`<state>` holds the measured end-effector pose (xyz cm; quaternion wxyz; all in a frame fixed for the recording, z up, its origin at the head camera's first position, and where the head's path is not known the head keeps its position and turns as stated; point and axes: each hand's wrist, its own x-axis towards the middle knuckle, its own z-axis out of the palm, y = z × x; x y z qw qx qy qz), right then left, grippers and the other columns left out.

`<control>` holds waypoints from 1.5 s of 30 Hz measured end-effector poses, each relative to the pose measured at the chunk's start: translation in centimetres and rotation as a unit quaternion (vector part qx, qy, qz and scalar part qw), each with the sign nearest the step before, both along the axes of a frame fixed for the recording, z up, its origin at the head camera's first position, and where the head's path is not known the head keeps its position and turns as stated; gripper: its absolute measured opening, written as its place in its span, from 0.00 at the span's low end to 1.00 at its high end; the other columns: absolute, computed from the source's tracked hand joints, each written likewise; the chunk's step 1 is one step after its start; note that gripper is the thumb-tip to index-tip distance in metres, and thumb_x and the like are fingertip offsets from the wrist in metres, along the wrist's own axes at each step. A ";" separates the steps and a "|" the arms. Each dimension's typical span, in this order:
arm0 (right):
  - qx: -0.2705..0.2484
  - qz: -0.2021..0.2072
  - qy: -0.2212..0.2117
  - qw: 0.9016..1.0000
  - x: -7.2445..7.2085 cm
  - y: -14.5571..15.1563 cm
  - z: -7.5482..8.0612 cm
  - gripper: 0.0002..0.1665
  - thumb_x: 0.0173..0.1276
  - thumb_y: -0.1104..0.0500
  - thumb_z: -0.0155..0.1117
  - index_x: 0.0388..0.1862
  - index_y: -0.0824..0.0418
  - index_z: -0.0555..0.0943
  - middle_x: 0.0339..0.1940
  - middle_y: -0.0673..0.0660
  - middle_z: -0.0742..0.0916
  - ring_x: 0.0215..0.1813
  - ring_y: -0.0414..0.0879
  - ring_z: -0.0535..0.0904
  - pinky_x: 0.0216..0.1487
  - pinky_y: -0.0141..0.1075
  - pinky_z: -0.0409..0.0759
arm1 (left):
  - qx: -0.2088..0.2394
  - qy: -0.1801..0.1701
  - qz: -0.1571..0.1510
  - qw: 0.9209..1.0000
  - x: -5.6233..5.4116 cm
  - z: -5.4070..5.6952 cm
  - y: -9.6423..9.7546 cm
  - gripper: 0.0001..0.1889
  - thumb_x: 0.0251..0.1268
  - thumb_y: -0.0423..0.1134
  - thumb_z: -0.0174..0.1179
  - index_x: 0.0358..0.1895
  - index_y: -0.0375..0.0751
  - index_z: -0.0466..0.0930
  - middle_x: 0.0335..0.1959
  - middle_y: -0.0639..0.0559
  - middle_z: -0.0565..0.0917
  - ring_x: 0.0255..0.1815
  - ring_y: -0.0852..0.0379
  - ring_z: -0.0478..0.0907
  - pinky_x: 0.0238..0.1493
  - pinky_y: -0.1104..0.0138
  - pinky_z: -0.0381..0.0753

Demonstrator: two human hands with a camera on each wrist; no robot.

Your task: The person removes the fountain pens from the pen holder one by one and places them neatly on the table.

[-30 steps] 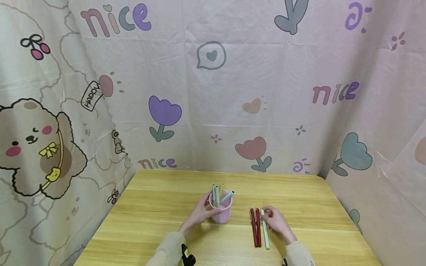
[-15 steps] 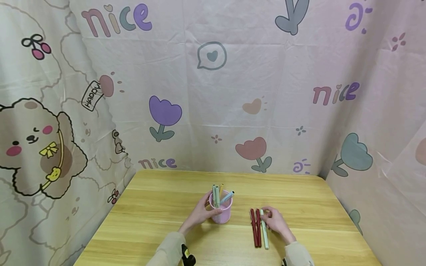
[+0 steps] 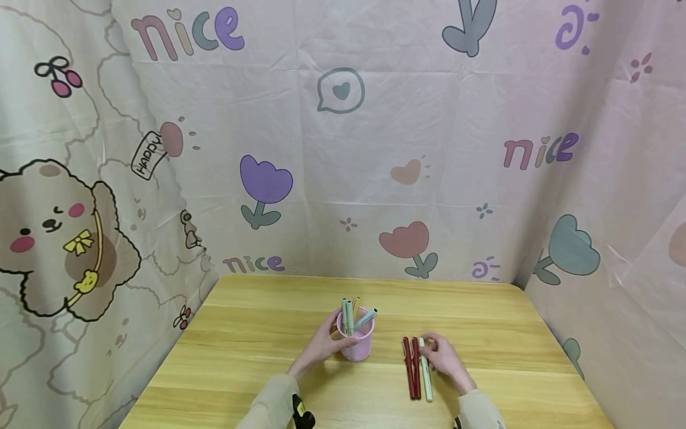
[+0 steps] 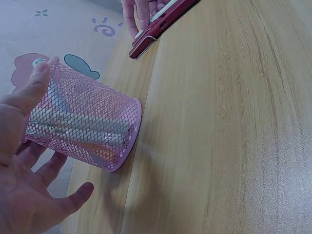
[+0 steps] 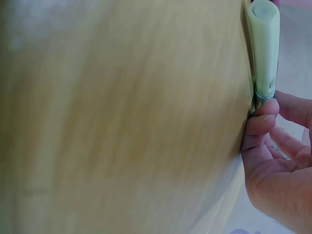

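My left hand holds a pink mesh pen cup around its rim, thumb on the near side and fingers behind. Through the mesh in the left wrist view, pens show inside the cup. Above the rim stick two pale green pens, a yellow pen and a light blue pen that leans right. To the right, my right hand pinches a pale green pen near its far end. That pen lies along the tabletop beside two dark red pens.
The wooden table has a patterned curtain behind it and at both sides. A dark strap with a yellow patch sits on the left wrist.
Over the last second the pale green pen under my right hand has shifted slightly left, closer to the red pens. My left hand and the cup have stayed put.
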<state>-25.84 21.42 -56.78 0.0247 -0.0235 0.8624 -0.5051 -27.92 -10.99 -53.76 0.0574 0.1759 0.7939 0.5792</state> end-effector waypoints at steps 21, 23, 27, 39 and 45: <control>0.005 -0.015 -0.010 1.000 0.2 -0.2 0.3 0.23 0.70 0.68 0.61 0.61 0.76 0.73 0.23 0.55 0.78 0.19 0.42 0.72 0.17 0.27 0.70 | -0.001 -0.018 0.007 1.000 0.4 0.2 0.2 0.48 0.62 0.42 0.72 0.79 0.36 0.52 0.77 0.29 0.61 0.75 0.26 0.62 0.73 0.30 0.60; 0.005 -0.020 -0.016 1.000 0.2 -0.2 0.4 0.23 0.70 0.67 0.61 0.62 0.75 0.73 0.25 0.56 0.79 0.19 0.43 0.72 0.17 0.28 0.71 | -0.001 -0.019 0.007 1.000 0.4 0.2 0.2 0.48 0.61 0.42 0.72 0.79 0.36 0.52 0.78 0.29 0.60 0.75 0.26 0.61 0.73 0.30 0.60; 0.003 -0.025 -0.029 0.999 0.1 -0.2 0.5 0.25 0.71 0.67 0.60 0.65 0.74 0.71 0.29 0.58 0.80 0.21 0.43 0.73 0.18 0.28 0.73 | 0.001 -0.016 0.006 1.000 0.3 0.1 0.2 0.48 0.61 0.41 0.71 0.79 0.36 0.52 0.78 0.30 0.60 0.75 0.26 0.61 0.73 0.30 0.59; 0.023 -0.056 0.007 0.998 -0.1 -0.7 0.8 0.19 0.71 0.62 0.62 0.57 0.70 0.74 0.25 0.52 0.74 0.23 0.41 0.69 0.22 0.30 0.69 | -0.001 -0.014 0.001 1.000 0.0 -0.3 0.1 0.49 0.61 0.46 0.72 0.80 0.37 0.51 0.78 0.31 0.60 0.76 0.27 0.60 0.74 0.31 0.57; -0.006 -0.068 0.044 0.997 -0.4 -1.6 1.2 0.18 0.67 0.64 0.66 0.53 0.69 0.76 0.26 0.51 0.74 0.22 0.36 0.66 0.22 0.27 0.67 | -0.007 -0.009 0.000 1.000 0.0 -0.2 0.0 0.50 0.61 0.48 0.72 0.79 0.35 0.51 0.78 0.28 0.59 0.76 0.25 0.59 0.74 0.30 0.59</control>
